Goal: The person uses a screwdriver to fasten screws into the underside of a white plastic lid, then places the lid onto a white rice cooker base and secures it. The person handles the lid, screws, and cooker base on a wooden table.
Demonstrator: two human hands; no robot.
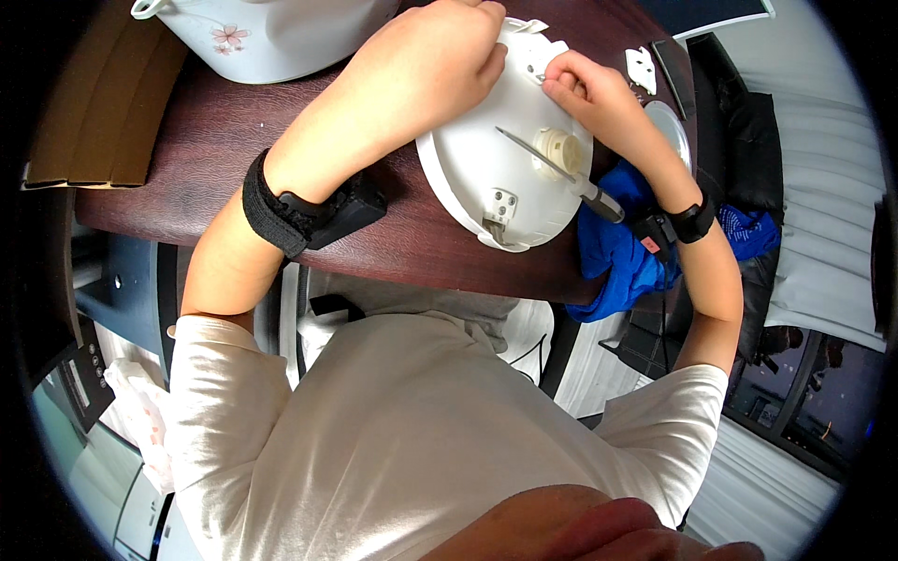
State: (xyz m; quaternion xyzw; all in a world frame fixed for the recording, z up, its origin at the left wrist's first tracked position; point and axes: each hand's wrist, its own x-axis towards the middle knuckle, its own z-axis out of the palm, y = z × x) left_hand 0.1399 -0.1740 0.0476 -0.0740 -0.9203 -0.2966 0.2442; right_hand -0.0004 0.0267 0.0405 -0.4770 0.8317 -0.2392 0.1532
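Observation:
A rounded white plastic cover (pixel 468 173) lies on the dark red-brown table, with small metal brackets at its near and far ends. My left hand (pixel 444 61) is closed at its far left rim; the upper edge of the picture cuts off part of the fingers. At the far bracket (pixel 535 70), my right hand (pixel 594 92) has its fingertips pinched together. Whatever sits between those fingertips is too small to make out. A screwdriver (pixel 589 192) with a dark and clear handle rests across the cover, its shaft passing over a round cream-coloured fitting (pixel 561 150).
At the far left stands a white basin-like vessel (pixel 271 42) with a pink flower print, beside a brown cardboard box (pixel 103 103). Blue cloth (pixel 613 243) hangs over the table's near right edge. A small white plastic part (pixel 641 70) and a dark flat object (pixel 672 75) lie far right.

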